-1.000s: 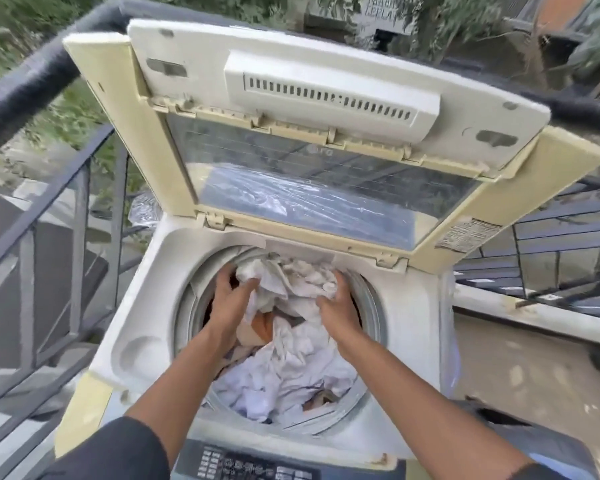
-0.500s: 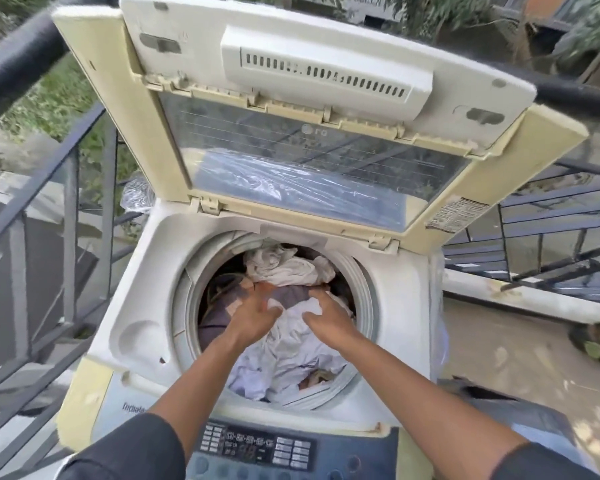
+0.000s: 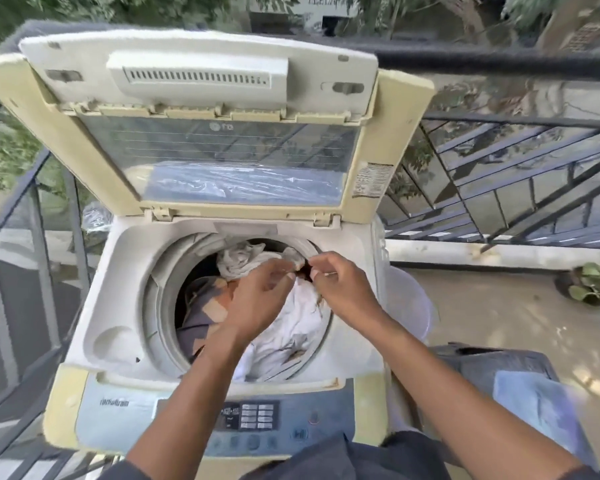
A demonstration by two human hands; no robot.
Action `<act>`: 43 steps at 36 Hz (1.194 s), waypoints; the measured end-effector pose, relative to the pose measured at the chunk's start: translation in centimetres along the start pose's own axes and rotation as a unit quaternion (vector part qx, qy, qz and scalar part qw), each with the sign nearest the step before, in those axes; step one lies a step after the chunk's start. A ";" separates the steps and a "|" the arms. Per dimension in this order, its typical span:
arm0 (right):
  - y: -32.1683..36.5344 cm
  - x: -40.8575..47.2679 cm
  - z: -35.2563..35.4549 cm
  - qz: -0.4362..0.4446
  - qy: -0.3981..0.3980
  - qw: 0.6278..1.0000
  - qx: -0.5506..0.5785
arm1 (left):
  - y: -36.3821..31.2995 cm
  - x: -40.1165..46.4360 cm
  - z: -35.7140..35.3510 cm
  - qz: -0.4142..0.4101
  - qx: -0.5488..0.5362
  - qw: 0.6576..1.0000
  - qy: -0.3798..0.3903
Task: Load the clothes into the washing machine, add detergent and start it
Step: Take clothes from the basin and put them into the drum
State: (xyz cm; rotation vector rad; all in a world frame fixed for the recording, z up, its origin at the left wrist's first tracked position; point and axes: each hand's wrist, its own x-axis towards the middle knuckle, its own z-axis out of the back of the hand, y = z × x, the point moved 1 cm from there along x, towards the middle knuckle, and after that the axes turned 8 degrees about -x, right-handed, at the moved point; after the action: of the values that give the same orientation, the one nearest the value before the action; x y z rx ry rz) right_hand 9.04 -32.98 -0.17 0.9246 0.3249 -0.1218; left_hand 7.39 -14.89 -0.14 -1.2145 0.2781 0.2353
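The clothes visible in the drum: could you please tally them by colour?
White or pale garments: at least 2, bunched
Grey and orange patterned garment: 1
Total: about 3; folds hide the exact count.

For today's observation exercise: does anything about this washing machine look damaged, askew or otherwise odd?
The washing machine looks worn: its open lid and front corners are yellowed. The clothes sit inside the drum; nothing has spilled.
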 end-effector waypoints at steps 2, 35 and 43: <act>-0.4 -0.5 1.9 0.017 -0.019 1.000 0.012 | -1.2 0.1 -1.2 -0.022 0.003 1.000 0.006; -41.8 14.3 10.2 -0.192 0.098 0.971 -0.099 | 10.1 11.9 -41.4 0.189 0.298 0.911 0.214; -53.9 20.2 1.3 -0.221 0.181 0.951 -0.115 | 20.0 17.9 -45.2 0.282 0.292 0.884 0.231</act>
State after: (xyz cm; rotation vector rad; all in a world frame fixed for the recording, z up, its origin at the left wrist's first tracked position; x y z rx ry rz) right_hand 15.42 -65.61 -47.13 0.6254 0.8703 -0.3196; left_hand 13.93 -50.36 -38.42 -0.5443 1.0509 0.3306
